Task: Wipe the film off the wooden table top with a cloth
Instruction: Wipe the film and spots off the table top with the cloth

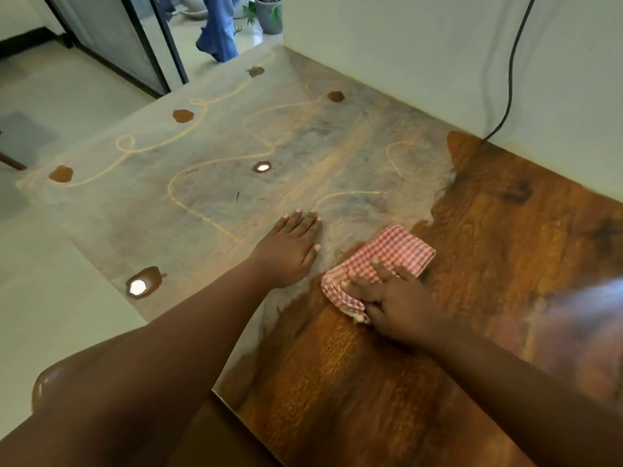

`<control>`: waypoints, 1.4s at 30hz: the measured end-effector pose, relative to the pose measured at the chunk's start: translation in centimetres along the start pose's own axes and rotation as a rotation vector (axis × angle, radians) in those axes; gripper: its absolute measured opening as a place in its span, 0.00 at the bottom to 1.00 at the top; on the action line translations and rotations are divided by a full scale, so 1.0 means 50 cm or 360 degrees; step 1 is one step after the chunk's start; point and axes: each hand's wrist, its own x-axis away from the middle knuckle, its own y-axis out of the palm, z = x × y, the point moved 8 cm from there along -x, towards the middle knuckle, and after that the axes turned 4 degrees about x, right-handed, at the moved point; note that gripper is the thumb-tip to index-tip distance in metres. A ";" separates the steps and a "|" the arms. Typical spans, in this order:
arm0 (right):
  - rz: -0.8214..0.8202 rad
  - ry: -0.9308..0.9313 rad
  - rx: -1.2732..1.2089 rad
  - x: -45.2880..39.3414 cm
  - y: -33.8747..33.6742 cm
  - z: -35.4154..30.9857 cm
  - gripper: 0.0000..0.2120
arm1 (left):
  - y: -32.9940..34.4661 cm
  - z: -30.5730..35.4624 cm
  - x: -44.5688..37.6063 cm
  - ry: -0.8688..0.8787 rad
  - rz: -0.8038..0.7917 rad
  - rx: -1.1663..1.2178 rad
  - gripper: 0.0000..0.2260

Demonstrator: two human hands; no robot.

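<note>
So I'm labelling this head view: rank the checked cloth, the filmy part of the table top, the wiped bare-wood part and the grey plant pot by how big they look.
1. Filmy part and wiped bare-wood part: too alike to rank, and the wood is nearer.
2. Checked cloth.
3. Grey plant pot, far off and cut by the frame.

cloth [387, 254] on table top [472, 264], film [219, 197] left

I take this for a home or small office room: pale tiled floor [50, 264], a glass door [111, 38] upper left, a potted plant [269, 11] beyond, a wooden table [472, 264] against a white wall [404, 62].
</note>
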 end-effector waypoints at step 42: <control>0.0082 0.0665 -0.0037 -0.130 -0.109 0.378 0.22 | -0.015 0.083 -0.257 0.0174 0.0002 -0.0068 0.26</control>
